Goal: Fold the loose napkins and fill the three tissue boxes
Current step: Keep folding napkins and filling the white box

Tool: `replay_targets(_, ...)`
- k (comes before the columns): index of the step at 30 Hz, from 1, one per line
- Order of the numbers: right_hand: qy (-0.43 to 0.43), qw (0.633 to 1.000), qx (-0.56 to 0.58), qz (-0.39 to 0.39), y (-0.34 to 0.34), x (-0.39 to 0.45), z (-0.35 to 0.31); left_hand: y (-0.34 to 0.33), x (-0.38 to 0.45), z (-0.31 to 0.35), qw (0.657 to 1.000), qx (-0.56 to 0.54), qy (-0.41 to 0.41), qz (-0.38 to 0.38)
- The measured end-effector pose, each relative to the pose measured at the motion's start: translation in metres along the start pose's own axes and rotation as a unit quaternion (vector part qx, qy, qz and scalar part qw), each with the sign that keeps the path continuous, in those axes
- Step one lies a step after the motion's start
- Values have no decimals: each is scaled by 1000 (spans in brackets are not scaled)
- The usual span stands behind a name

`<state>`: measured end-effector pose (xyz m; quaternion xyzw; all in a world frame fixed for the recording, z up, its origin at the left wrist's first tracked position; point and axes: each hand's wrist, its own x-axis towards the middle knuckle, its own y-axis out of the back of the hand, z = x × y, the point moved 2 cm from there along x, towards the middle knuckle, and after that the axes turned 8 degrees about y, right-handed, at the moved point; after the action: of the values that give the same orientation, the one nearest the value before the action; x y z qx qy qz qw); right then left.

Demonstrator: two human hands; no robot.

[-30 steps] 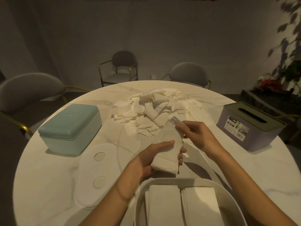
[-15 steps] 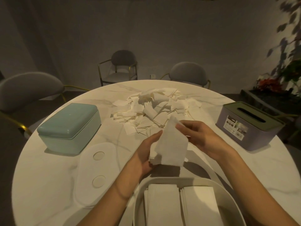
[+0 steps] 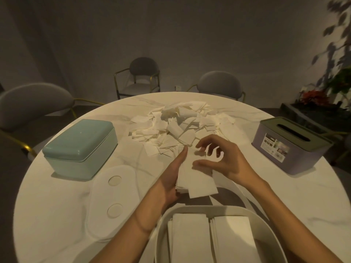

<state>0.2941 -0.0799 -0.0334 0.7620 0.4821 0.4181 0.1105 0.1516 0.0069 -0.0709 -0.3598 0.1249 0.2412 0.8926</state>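
nearest the camera, the open white box [image 3: 218, 210] sits at the tabletop [image 3: 57, 215] edge with two stacks of folded napkins [image 3: 209, 242] side by side inside it, as before. its white lid [image 3: 114, 202] lies flat to the left, unmoved.

just beyond the box, the left hand [image 3: 169, 185] lies with straight fingers along the left edge of a small napkin stack [image 3: 195, 179], supporting it from the side and beneath. half a second ago a sheet stood lifted and draped between the two hands; it now lies flat on top of the stack, its near corner jutting out past the layers under it. the right hand [image 3: 222, 160] has let go of that sheet: the fingers are loosely curled and spread, holding nothing, hovering over the stack's far end with the thumb low near the paper.

farther on, the pile of loose napkins [image 3: 180, 128] is heaped at the middle of the tabletop, unchanged. the teal box [image 3: 79, 147] stands closed at the left and the purple box [image 3: 290, 145] with a slotted green top at the right, both where they were.
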Motion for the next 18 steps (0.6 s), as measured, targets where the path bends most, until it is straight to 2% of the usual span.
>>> replay_targets(2, -15, 998, -2, -62, -4, 0, -1, 1, 3, -2, 1000, 3, 6, 2)
replay_targets(5, -22, 996, -9, -88, -6, -2, 3, -1, 4, -3, 1000, -8, 16, -13)
replay_targets(13, -6, 997, 44, -67, 0, -1, -1, -2, 0, -2, 999, 9, 28, -43)
replay_targets(18, -27, 1000, -1, -12, -1, -1, 5, -1, -2, -5, 995, 70, 31, -57)
